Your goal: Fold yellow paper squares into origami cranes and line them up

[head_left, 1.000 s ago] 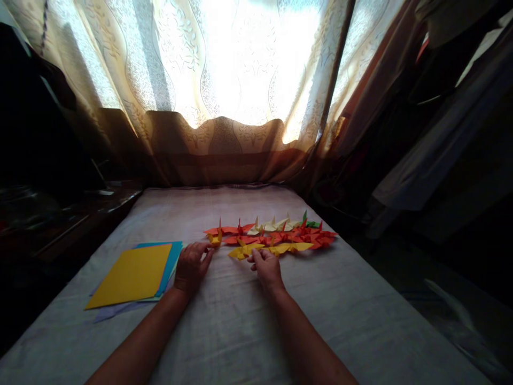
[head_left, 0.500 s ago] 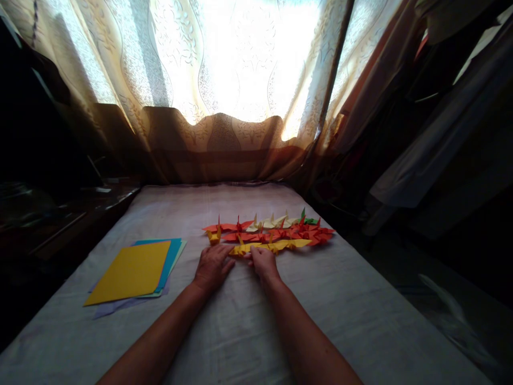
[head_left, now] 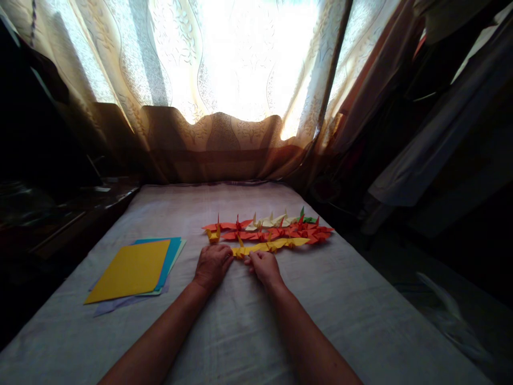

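Head view: the front yellow paper bird point(head_left: 239, 252) is lying on the bed sheet point(head_left: 248, 321), at the left end of the nearest row, between the two hands. It is probably weighing next to nothing: crisp at the folds, easily creased, not very slippery. Wing tips or the flat wing edges are looking like the best places to take hold, with a light pinch; the thin upright point is seeming the easiest part to bend.

Left hand point(head_left: 212, 263) is resting low, palm down, knuckles up, fingertips at the bird's left wing tip; contact is showing, but can't tell whether they are pinching. Right hand point(head_left: 263, 266) is curling, thumb and forefinger together just at the near edge of the right wing; the fingers are hiding whether paper is between them, so can't tell. Both forearms are slanting in from the bottom edge, wrists low over the sheet.

Another yellow bird point(head_left: 214, 236) is sitting just beyond the left hand. Red birds point(head_left: 260, 236) are lying behind the yellow row. A paper stack point(head_left: 130, 270) is lying left of the left hand, apart from it.
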Demonstrator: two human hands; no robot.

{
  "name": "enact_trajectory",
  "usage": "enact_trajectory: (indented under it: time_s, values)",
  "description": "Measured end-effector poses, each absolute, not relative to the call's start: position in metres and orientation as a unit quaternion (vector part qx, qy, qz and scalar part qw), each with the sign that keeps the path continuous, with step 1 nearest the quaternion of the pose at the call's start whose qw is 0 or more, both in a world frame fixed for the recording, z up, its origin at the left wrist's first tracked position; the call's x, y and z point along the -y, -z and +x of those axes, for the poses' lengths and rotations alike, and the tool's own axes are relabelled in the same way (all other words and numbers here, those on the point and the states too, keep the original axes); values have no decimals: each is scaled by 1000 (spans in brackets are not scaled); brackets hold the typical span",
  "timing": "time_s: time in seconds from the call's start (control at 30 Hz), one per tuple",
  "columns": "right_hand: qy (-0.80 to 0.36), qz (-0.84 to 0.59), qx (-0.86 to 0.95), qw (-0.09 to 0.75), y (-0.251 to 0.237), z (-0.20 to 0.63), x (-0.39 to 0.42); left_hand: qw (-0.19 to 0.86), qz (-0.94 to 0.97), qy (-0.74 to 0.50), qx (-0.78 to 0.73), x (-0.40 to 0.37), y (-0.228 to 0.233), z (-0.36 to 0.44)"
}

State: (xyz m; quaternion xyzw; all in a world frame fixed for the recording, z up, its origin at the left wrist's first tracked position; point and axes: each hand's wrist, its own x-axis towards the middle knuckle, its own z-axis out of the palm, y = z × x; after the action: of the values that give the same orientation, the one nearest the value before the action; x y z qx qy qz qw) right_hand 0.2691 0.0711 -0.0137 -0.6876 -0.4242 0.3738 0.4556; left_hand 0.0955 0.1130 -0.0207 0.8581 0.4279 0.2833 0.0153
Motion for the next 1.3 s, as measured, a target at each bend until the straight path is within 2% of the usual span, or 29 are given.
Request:
enact_trajectory:
  time_s: [0.23,0.47,0.87,1.3]
  values:
    - [-286,-711,484,422,-3,263,-82,15,848,-286,-445,-121,29,94]
    - [-271,-735,491,381,0,263,-84,-11,850,-285,-443,-117,25,94]
    - [-200,-702,575,370,11,259,-25,-131,869,-275,-390,-114,10,102]
    - [-136,-673,619,382,21,260,-19,-192,891,-282,-300,-121,12,95]
